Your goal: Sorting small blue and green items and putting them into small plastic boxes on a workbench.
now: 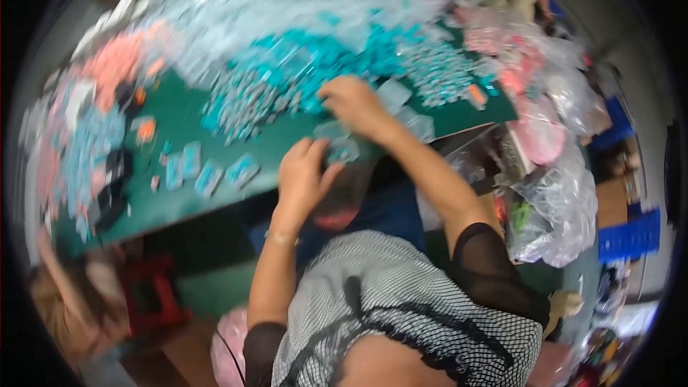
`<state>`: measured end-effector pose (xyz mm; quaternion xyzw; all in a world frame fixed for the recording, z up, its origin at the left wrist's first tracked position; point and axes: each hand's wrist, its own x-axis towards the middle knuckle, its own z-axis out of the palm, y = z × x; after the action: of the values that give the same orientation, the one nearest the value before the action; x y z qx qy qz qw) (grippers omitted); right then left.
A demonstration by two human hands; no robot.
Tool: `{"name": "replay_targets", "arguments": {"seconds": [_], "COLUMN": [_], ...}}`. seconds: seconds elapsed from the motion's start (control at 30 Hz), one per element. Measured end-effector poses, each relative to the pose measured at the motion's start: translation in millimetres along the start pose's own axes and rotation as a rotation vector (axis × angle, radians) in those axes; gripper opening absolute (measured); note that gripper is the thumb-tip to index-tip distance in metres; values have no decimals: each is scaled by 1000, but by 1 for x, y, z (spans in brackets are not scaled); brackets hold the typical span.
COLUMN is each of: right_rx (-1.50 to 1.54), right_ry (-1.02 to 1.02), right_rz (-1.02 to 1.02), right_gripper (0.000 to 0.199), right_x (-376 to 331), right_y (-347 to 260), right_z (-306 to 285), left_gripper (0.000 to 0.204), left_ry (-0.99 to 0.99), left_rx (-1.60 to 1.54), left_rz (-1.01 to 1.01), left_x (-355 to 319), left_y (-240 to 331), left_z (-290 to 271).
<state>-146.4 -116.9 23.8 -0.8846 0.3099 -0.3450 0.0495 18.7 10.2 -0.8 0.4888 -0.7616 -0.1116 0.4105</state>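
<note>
My left hand [302,173] is at the near edge of the green table, its thumb and fingers bent around the left side of a small clear plastic case [340,147]. Farther in, my right hand [352,105] reaches over the near side of a heap of teal plastic pieces [315,64]. Its fingers are curled together, and motion blur hides whatever they may hold. Left of that hand lies a pile of small grey and teal pieces [247,97]. More clear cases [416,123] sit just right of it.
Several filled blue-and-clear cases [208,178] lie on the green table [172,100] at the left. A mound of clear plastic parts [215,18] spreads across the back. Plastic bags [555,208] crowd the right side. Another person's arm [64,279] shows at lower left, by a red stool [154,294].
</note>
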Motion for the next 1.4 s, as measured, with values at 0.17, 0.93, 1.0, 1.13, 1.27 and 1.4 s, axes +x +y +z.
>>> {"name": "replay_targets", "arguments": {"seconds": [0.17,0.93,1.0,1.13,1.27,1.4], "right_rx": [286,16,73,185,195,211], "right_ry": [-109,-54,-74,-111,-135,-166], "right_rz": [201,-226,-194,-103,-6,-11], "right_gripper": [16,16,18,19,18,19], "right_x": [-14,-53,-55,-56,-54,-53], "right_y": [-28,-50,-50,-49,-48,-51], "right_z": [-33,-16,-16,-23,-22,-20], "left_gripper": [42,45,45,49,48,48], "left_ry": [-21,-50,-53,-4,1,5], "left_rx": [-9,-74,-79,-47,-56,-54], "left_rz": [-142,-249,-252,-202,-189,-196], "left_x": [-5,-4,-5,-8,-8,-9], "left_y": [-1,2,2,-3,-4,-4], "left_z": [-5,-11,-10,-6,-4,-5]}}
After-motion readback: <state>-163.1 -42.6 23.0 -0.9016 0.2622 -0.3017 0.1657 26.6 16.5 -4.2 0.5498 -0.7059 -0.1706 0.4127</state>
